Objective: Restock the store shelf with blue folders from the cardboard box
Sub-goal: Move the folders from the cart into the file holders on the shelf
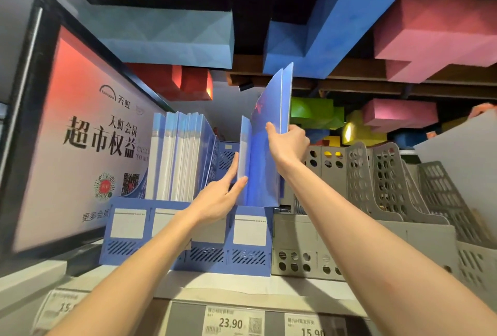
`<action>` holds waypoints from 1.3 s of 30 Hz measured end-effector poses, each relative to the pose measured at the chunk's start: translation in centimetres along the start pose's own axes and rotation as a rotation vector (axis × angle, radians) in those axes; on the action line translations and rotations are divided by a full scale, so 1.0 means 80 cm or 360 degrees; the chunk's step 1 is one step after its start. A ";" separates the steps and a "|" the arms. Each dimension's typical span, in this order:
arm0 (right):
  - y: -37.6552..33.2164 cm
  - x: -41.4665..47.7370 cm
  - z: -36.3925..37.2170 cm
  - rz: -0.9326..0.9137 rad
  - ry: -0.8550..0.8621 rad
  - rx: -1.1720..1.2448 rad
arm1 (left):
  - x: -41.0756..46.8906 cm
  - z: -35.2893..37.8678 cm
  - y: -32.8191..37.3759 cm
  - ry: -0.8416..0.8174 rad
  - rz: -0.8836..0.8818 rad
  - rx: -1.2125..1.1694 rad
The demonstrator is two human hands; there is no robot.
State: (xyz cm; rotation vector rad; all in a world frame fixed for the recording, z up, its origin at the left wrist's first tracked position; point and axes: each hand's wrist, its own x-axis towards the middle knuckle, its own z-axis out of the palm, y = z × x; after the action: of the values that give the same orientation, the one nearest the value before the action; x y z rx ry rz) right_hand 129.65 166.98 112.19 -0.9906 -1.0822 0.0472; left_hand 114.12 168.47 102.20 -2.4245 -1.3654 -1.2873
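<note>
Shelf edge: Nearest the viewer, below the blue file rack (pixel 188 241), price tags (pixel 231 323) line the front lip of the shelf (pixel 242 286).
Rack: A blue plastic organiser with blank label panels on its front stands on the shelf, its slots side by side.
Left hand: The left hand (pixel 217 201) reaches to the rack's right-hand slot. Its grip is wide and its fingers are straight, with the fingertips against the near edge of a pale folder (pixel 245 147) standing there.
Right hand: The right hand (pixel 289 145) is above that same slot, its grip holding two blue folders (pixel 271 120). The thumb is on their left face and the fingers are behind. Their lower ends are at the slot mouth, and their tops rise well above the rack.
Stocked folders: A tight upright row (pixel 177 158) fills the rack's left slots.
Cardboard box: Not in view.
Doing it well: Likely best to keep the pale folder pressed aside so the gap stays open. The pair can then slide straight down, spines level, without catching the divider.
Beside the rack: Grey perforated racks (pixel 363 201) stand just to its right. A framed red-and-white sign (pixel 80 134) leans to its left.
Room: Behind and above the rack, big coloured blocks (pixel 166 37) hang under a dark ceiling.
</note>
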 end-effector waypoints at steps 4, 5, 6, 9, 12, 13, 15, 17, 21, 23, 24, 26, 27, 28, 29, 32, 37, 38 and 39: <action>0.006 0.000 0.002 0.0028 -0.0147 0.0032 | 0.004 0.001 -0.003 -0.0011 0.0010 -0.0008; 0.009 0.000 0.001 0.0035 -0.0175 0.0072 | 0.004 0.001 -0.004 -0.0016 0.0008 -0.0015; 0.012 0.001 0.000 0.0036 -0.0203 0.0108 | 0.005 0.001 -0.006 -0.0020 0.0005 -0.0022; 0.020 -0.003 -0.010 -0.0030 -0.0356 0.0089 | 0.007 0.001 -0.008 -0.0027 0.0028 -0.0051; 0.040 -0.015 -0.019 -0.0080 -0.0595 0.0068 | 0.006 0.001 -0.008 -0.0026 0.0068 -0.0099; 0.045 -0.021 -0.021 -0.0085 -0.0628 0.0085 | 0.007 0.001 -0.008 -0.0031 0.0075 -0.0109; 0.055 -0.032 -0.025 -0.0103 -0.0699 0.0160 | 0.006 0.000 -0.009 -0.0049 0.0066 -0.0129; 0.064 -0.040 -0.029 -0.0106 -0.0764 0.0162 | 0.008 0.000 -0.011 -0.0063 0.0070 -0.0147; 0.072 -0.055 -0.028 -0.0140 -0.0697 0.0022 | 0.010 0.001 -0.015 -0.0067 0.0098 -0.0209; 0.073 -0.059 -0.025 -0.0188 -0.0604 -0.0014 | 0.012 0.002 -0.017 -0.0062 0.0102 -0.0226; 0.073 -0.061 -0.023 -0.0237 -0.0566 -0.0051 | 0.012 0.002 -0.017 -0.0060 0.0094 -0.0234; 0.076 -0.062 -0.020 -0.0332 -0.0523 -0.0112 | 0.013 0.002 -0.019 -0.0065 0.0082 -0.0247; 0.076 -0.063 -0.019 -0.0368 -0.0512 -0.0129 | 0.014 0.002 -0.019 -0.0067 0.0079 -0.0257; 0.076 -0.064 -0.017 -0.0400 -0.0505 -0.0126 | 0.013 0.002 -0.019 -0.0065 0.0074 -0.0266; 0.077 -0.064 -0.014 -0.0429 -0.0499 -0.0109 | 0.013 0.002 -0.019 -0.0062 0.0074 -0.0269; 0.077 -0.064 -0.007 -0.0517 -0.0421 -0.0041 | 0.013 0.003 -0.019 -0.0065 0.0081 -0.0250; 0.081 -0.058 0.002 -0.0642 -0.0326 0.0022 | 0.012 0.000 -0.018 -0.0081 0.0074 -0.0191; 0.083 -0.058 0.005 -0.0628 -0.0336 0.0032 | 0.012 0.000 -0.017 -0.0082 0.0073 -0.0186; 0.084 -0.058 0.006 -0.0605 -0.0358 0.0032 | 0.011 0.000 -0.016 -0.0085 0.0073 -0.0184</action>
State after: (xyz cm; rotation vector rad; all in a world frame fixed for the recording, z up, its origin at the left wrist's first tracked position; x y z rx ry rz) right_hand 129.68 169.02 104.28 -0.7597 -1.4598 -0.1431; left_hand 113.39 169.84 102.43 -2.5673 -1.2735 -1.3355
